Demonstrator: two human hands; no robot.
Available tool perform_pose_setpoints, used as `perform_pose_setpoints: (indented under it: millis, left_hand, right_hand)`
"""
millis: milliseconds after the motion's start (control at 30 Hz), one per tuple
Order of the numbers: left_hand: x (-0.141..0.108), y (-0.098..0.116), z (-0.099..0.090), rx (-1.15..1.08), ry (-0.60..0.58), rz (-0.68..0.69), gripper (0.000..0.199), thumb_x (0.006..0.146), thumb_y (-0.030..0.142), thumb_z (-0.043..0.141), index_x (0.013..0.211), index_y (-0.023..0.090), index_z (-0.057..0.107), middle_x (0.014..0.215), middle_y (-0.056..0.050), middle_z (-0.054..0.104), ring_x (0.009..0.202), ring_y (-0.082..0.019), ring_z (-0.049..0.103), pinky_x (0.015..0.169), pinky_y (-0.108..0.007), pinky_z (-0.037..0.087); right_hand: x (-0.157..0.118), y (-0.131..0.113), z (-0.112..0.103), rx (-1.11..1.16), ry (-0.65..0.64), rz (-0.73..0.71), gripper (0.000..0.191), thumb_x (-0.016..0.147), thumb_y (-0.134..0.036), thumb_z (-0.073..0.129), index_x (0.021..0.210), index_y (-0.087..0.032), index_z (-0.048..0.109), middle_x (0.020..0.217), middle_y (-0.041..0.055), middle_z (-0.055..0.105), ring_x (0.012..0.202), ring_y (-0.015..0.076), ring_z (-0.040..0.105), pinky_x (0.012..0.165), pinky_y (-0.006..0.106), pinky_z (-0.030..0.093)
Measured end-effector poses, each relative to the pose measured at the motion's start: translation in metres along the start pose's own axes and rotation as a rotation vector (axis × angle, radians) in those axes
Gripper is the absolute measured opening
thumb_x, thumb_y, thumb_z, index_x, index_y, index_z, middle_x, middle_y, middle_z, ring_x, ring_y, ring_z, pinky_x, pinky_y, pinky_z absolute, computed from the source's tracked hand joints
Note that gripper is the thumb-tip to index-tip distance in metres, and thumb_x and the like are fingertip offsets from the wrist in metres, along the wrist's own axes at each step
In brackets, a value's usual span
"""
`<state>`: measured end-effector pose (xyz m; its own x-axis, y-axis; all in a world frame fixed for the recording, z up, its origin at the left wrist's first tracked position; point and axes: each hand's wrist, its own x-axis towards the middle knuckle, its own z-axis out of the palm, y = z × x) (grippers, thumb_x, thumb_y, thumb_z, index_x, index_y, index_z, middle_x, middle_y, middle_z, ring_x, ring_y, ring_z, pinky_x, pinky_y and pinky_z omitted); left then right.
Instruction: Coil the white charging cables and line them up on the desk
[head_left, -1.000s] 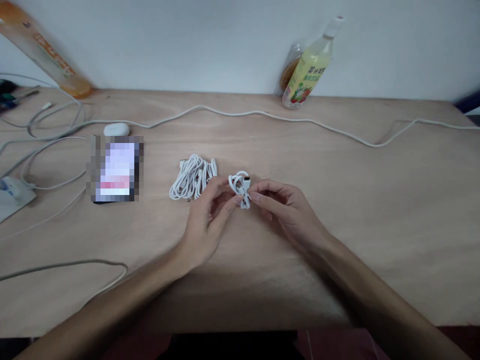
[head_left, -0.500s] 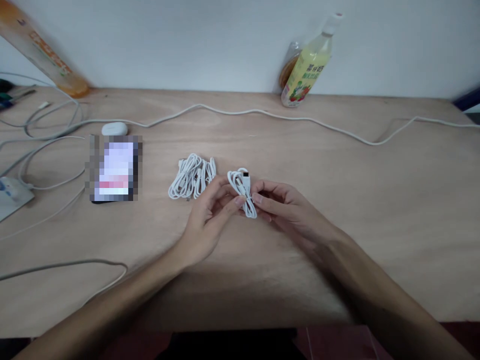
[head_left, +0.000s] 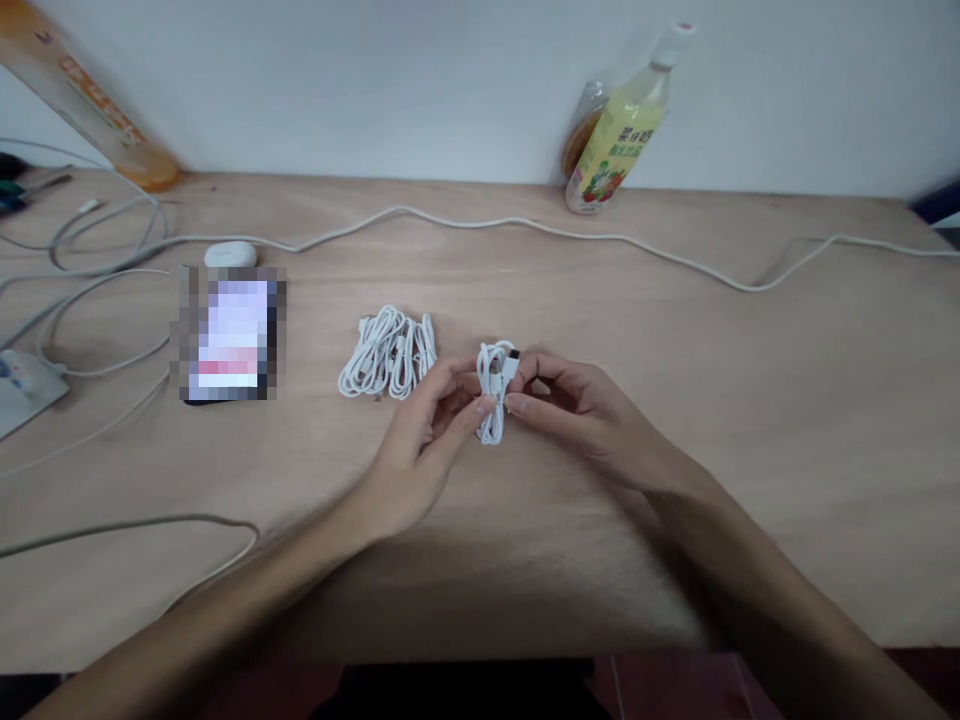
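Observation:
A small coiled white cable (head_left: 492, 425) with a USB plug at its upper right is held between my two hands, above the middle of the wooden table (head_left: 480, 560). My left hand (head_left: 431, 435) pinches the bundle from the left, its thumb on the narrow tied middle. From the right, my right hand (head_left: 577, 405) grips the same bundle with thumb and fingertips close to the tie. Several more coiled white cables (head_left: 386, 352) lie in a pile just behind and left of my left hand.
Left of the pile lie a phone (head_left: 232, 335), blurred out, and a white case (head_left: 231, 255). A long white cable (head_left: 487, 224) crosses the table's back. Loose cables and a power strip (head_left: 30, 390) are far left. Bottles (head_left: 619, 140) (head_left: 112, 120) stand by the wall.
The held cable bundle has turned more upright, with its plug tipped to the right. Both hands have shifted slightly, my left hand a little rightward.

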<state>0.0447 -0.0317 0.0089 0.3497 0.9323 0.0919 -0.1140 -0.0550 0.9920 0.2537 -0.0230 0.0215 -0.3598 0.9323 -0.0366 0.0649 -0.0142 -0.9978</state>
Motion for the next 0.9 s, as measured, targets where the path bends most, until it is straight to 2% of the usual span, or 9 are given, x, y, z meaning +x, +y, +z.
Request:
perform_pose_setpoints:
  millis: [100,200,333,533,633,733,900]
  left_hand:
    - [0.000,-0.001,-0.001,0.133,0.008,0.017,0.008,0.108,0.024,0.067,0.116,0.022,0.066,0.094,0.001,0.070,0.085,-0.015,0.064,0.079,-0.029,0.052]
    - [0.000,-0.002,-0.003,0.188,0.005,0.040,0.005,0.109,0.024,0.065,0.113,0.022,0.065,0.093,0.002,0.069,0.082,-0.014,0.062,0.075,-0.028,0.049]
    - [0.000,-0.005,-0.004,0.152,0.023,0.046,0.006,0.109,0.023,0.066,0.114,0.022,0.065,0.097,0.001,0.069,0.089,-0.014,0.066,0.080,-0.028,0.050]
    - [0.000,-0.007,-0.002,0.139,0.059,0.022,0.008,0.107,0.026,0.069,0.112,0.022,0.065,0.094,0.002,0.067,0.085,-0.014,0.065,0.079,-0.028,0.051]
    - [0.000,-0.006,-0.001,0.126,0.070,0.001,0.009,0.107,0.026,0.068,0.114,0.021,0.065,0.096,0.001,0.069,0.086,-0.014,0.067,0.079,-0.027,0.054]
    - [0.002,-0.004,0.000,0.069,0.068,-0.022,0.007,0.105,0.026,0.069,0.106,0.021,0.065,0.091,0.001,0.067,0.083,-0.014,0.067,0.077,-0.026,0.055]
    - [0.003,-0.002,0.000,-0.024,0.062,-0.069,0.008,0.104,0.026,0.071,0.104,0.020,0.067,0.091,0.000,0.070,0.084,-0.015,0.068,0.078,-0.027,0.059]
  right_hand:
    - [0.000,0.004,-0.002,-0.223,0.085,-0.127,0.018,0.099,-0.039,0.081,0.091,-0.025,0.073,0.098,0.0015,0.064,0.081,0.0164,0.058,0.071,0.032,0.046]
    - [0.000,0.007,-0.001,-0.296,0.125,-0.179,0.012,0.099,-0.032,0.080,0.091,-0.025,0.074,0.099,0.0014,0.063,0.079,0.0150,0.056,0.068,0.030,0.046]
    - [0.000,0.008,0.002,-0.254,0.123,-0.144,0.012,0.096,-0.032,0.084,0.093,-0.025,0.074,0.099,0.0007,0.065,0.079,0.0149,0.058,0.068,0.031,0.047]
    - [-0.001,0.010,0.004,-0.257,0.160,-0.180,0.011,0.096,-0.029,0.084,0.093,-0.026,0.075,0.099,0.0007,0.065,0.080,0.0153,0.059,0.065,0.030,0.047]
    - [-0.001,0.012,0.004,-0.294,0.183,-0.234,0.009,0.098,-0.027,0.083,0.093,-0.026,0.076,0.097,0.0007,0.064,0.078,0.0147,0.057,0.063,0.029,0.047]
    - [-0.001,0.013,0.004,-0.349,0.191,-0.313,0.008,0.099,-0.023,0.083,0.094,-0.026,0.077,0.096,0.0003,0.061,0.077,0.0141,0.057,0.061,0.028,0.047]
    - [-0.002,0.014,0.001,-0.526,0.218,-0.472,0.011,0.100,-0.016,0.080,0.096,-0.026,0.076,0.099,0.0012,0.061,0.076,0.0133,0.056,0.059,0.027,0.047]
